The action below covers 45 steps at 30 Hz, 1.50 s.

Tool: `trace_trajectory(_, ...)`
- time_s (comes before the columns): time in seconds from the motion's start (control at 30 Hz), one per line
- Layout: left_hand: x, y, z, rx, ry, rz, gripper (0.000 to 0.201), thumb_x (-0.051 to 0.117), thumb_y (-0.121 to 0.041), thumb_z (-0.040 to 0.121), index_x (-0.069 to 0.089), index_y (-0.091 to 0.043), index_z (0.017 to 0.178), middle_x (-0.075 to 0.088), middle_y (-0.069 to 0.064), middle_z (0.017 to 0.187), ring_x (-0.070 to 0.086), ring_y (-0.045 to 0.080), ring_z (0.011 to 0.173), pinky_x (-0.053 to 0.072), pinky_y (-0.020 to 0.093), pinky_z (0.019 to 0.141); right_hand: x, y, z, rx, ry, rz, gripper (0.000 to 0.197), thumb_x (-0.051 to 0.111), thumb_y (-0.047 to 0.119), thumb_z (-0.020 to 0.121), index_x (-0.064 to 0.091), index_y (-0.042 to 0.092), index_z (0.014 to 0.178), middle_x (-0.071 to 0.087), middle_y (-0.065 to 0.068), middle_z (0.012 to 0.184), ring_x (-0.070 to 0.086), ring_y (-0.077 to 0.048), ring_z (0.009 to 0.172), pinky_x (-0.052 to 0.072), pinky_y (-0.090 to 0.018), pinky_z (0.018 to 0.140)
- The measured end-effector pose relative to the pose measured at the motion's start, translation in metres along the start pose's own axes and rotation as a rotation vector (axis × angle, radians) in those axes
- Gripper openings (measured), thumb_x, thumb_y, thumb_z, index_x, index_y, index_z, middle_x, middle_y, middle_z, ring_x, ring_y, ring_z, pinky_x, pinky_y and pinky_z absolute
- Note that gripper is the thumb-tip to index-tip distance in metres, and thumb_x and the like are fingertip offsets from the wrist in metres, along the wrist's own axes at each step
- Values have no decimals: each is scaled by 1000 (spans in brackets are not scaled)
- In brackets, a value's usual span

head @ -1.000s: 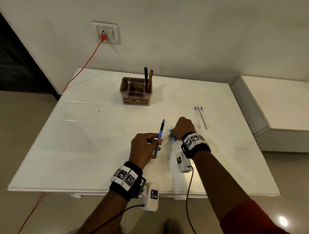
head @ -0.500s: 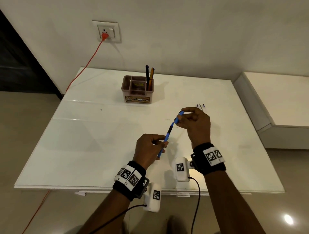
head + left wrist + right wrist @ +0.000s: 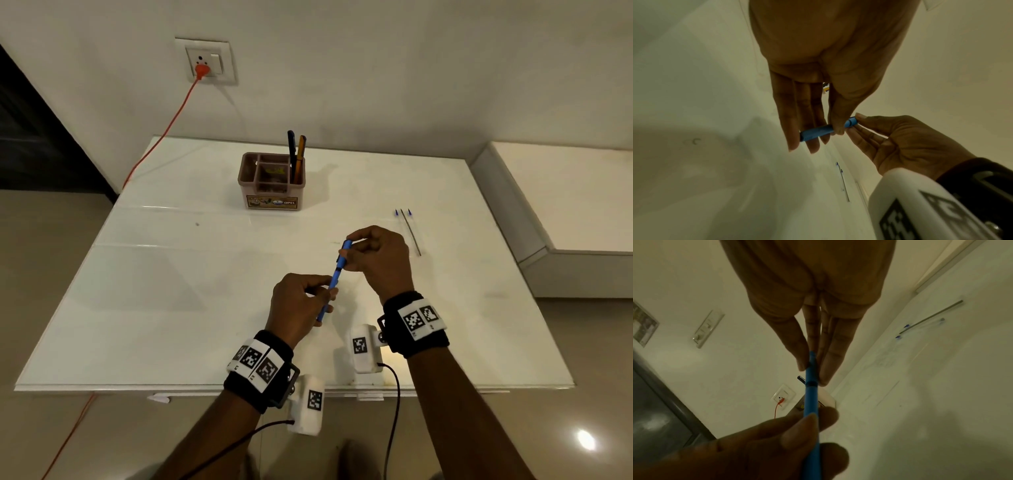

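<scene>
A blue pen (image 3: 335, 277) is held slanted above the white table (image 3: 171, 308). My left hand (image 3: 308, 298) grips its lower barrel, thumb and fingers curled round it. My right hand (image 3: 358, 253) pinches the blue cap (image 3: 345, 250) at the pen's upper end. In the left wrist view the left fingers (image 3: 797, 123) wrap the pen (image 3: 816, 132), and the right hand (image 3: 900, 141) pinches the cap (image 3: 852, 122). In the right wrist view the right fingertips (image 3: 801, 360) hold the cap (image 3: 811, 366) above a thin dark ring. The left hand (image 3: 766, 447) holds the barrel (image 3: 811, 402) below.
A brown compartment holder (image 3: 272, 181) with a black and an orange pen stands at the table's back middle. Thin pen refills (image 3: 410, 234) lie to the right of my hands. An orange cable (image 3: 164, 133) runs from a wall socket (image 3: 205, 61). A low white ledge (image 3: 565, 205) borders the right.
My right hand lifted from the table with the blue cap and brought it onto the pen's upper end. The cap now sits closer to the barrel. The left hand kept its grip.
</scene>
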State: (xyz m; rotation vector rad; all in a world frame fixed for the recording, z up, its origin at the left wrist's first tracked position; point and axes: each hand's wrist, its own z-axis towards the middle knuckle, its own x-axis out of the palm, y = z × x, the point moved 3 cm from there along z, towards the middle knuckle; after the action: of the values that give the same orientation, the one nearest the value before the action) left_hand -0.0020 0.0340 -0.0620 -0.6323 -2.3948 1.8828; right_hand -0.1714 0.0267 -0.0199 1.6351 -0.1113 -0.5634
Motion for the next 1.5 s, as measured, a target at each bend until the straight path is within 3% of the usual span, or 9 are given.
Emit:
trace_trajectory(0.23,-2,5,3,-25,0,-16,21,67,-21,95,76,-17,114,80,5,90,78,20,76,65,43,70,5,0,0,-31,20,-8,18,81,-1,81,68,-2,93,76,-19,82,78,-29,74,66,-45,68)
trace_trajectory(0.43,-5,15,0,-11,-39,57,19,68,-16,94,78,-14,110,79,4,88,77,17,71,47,10,48,13,-8,-11,-40,33,-46,15,80,-5,80,67,-4,87,75,-21,80,77,-30,72,66,-48,68)
trace_trajectory(0.57,-9,13,0,6,-69,53,21,68,-17,94,78,-15,112,80,3,89,77,15,71,48,13,51,14,-7,-15,-38,22,-21,19,81,-2,81,65,-1,91,75,-20,81,78,-30,72,65,-50,69)
trace_trajectory(0.7,-7,0,-2,43,-54,8,22,67,-16,94,76,-14,114,80,3,91,77,14,76,61,30,60,14,2,-19,-67,-22,-36,27,83,4,81,64,7,99,76,-16,80,77,-27,68,65,-49,69)
trace_trajectory(0.97,-22,-24,7,173,-163,57,15,80,-23,84,82,-14,96,76,-1,74,64,8,62,61,32,74,16,37,-12,-180,-121,-38,30,83,5,82,63,20,99,77,-5,78,78,-19,71,65,-48,71)
trace_trajectory(1.1,-46,-56,37,261,-231,192,18,84,-18,79,81,-9,94,80,5,86,69,12,72,51,11,73,21,69,23,-273,-169,-19,28,83,5,82,64,21,96,78,-2,76,78,-15,71,65,-46,73)
trace_trajectory(1.3,-75,-125,122,416,-280,450,20,77,-31,85,82,-13,92,77,6,83,67,20,77,44,27,70,42,127,109,-426,-248,-6,24,81,1,81,69,14,97,76,1,72,76,-7,66,65,-37,70)
trace_trajectory(1.4,-87,-148,167,410,-285,594,24,74,-41,83,82,-19,89,77,7,82,71,27,75,56,38,74,55,134,152,-427,-283,-6,23,80,1,83,69,16,98,77,-2,73,76,-9,67,65,-35,69)
trace_trajectory(1.5,-94,-155,188,368,-304,619,22,80,-38,77,81,-19,87,78,6,83,72,26,78,56,34,69,69,125,178,-435,-286,-60,22,76,-2,84,70,14,98,76,-3,73,75,-8,66,63,-28,66)
